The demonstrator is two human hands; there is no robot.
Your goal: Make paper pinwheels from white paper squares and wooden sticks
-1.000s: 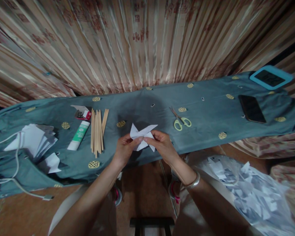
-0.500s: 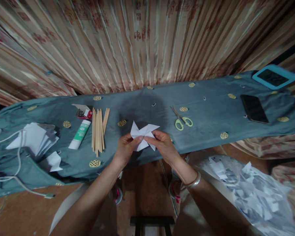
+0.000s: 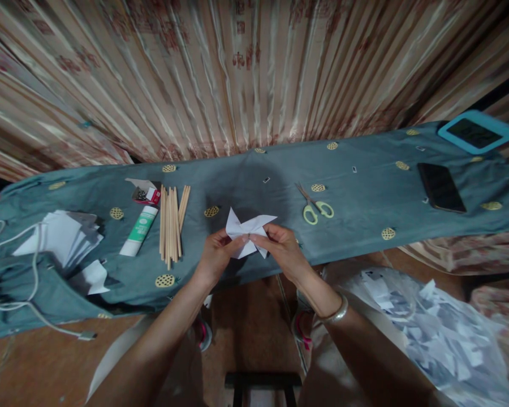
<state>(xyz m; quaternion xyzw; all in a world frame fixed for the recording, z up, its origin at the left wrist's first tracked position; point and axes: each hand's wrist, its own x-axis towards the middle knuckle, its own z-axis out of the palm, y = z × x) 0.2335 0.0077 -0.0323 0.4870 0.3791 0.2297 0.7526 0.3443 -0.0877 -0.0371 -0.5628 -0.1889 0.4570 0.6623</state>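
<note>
A white paper pinwheel (image 3: 251,225) with pointed blades is held over the near edge of the table. My left hand (image 3: 218,253) is closed on its left side, the thumb pressing near the middle. From the right, my right hand (image 3: 285,247) pinches the same paper, its thumb meeting the other at the centre. The fingers behind the paper are mostly hidden. Right of my hands lie scissors (image 3: 314,206) with light green handles, blades partly apart. To the left are a bundle of wooden sticks (image 3: 169,226), a green and white glue tube (image 3: 139,230) and a small open box of pins (image 3: 146,193).
A stack of white paper (image 3: 65,237) and a folded paper piece (image 3: 94,277) lie at the left, near a white cable (image 3: 34,271). A phone (image 3: 441,187) and a blue-framed clock (image 3: 475,133) are at the right. A plastic bag of paper pieces (image 3: 441,328) stands below.
Both thumbs stay pressed at the pinwheel's centre, with hardly any movement of the hands. The whole view has shifted very slightly.
</note>
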